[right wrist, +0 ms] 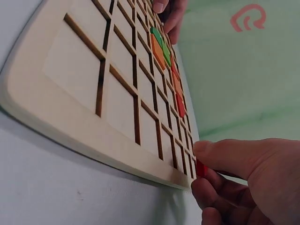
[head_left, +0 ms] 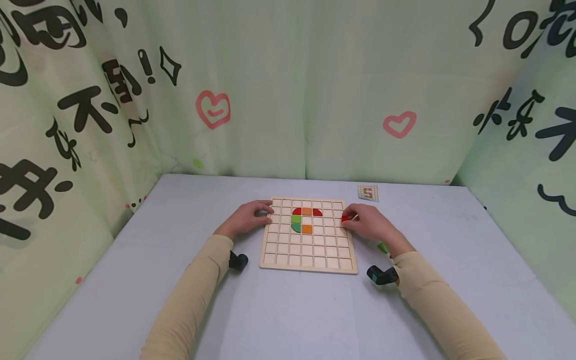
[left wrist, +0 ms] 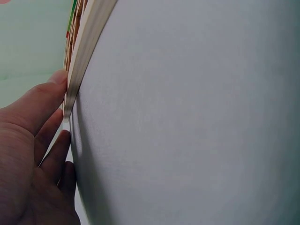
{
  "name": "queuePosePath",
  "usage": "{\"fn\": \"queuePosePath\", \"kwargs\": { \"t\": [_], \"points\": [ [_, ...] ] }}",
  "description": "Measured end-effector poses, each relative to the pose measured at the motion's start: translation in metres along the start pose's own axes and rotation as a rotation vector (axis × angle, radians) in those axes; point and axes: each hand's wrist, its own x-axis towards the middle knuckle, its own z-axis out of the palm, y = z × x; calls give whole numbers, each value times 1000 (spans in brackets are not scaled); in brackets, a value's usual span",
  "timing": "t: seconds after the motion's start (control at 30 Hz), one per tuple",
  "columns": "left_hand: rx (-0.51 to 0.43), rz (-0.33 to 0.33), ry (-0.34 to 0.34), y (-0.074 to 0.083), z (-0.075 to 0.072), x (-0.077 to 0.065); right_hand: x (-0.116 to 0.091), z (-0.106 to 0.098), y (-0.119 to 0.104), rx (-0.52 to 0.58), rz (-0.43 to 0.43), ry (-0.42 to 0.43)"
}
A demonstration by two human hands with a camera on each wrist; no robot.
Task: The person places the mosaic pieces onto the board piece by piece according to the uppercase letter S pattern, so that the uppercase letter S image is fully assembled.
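A square wooden grid board (head_left: 281, 260) lies on the table with several coloured tiles set in its upper middle: red rounded tiles (head_left: 317, 212), orange squares (head_left: 307, 229), a light green square (head_left: 296, 219) and a darker green rounded tile (head_left: 295, 228). My left hand (head_left: 245, 218) touches the board's left rim, thumb and fingers spread; in the left wrist view the thumb (left wrist: 44, 96) rests at the board's edge. My right hand (head_left: 371, 221) is at the board's right rim, pinching a small red tile (right wrist: 201, 168) between thumb and fingers. The tile's full shape is hidden.
A small printed card (head_left: 368, 193) lies behind the board, to the right. Under the right wrist, partly hidden, is a green piece (head_left: 382, 247). The white-covered table (head_left: 306, 315) meets printed curtains (head_left: 270, 140) at the back and sides.
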Motion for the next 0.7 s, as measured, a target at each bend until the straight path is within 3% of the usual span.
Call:
{"fn": "queuePosePath", "kwargs": {
  "t": [0.3,0.7],
  "points": [
    [-1,0,4,2,-1,0,1,1,-12,18,-33,-33],
    [-9,-8,4,1,1,-1,4,17,-25,-15,-116,-63]
  ]
}}
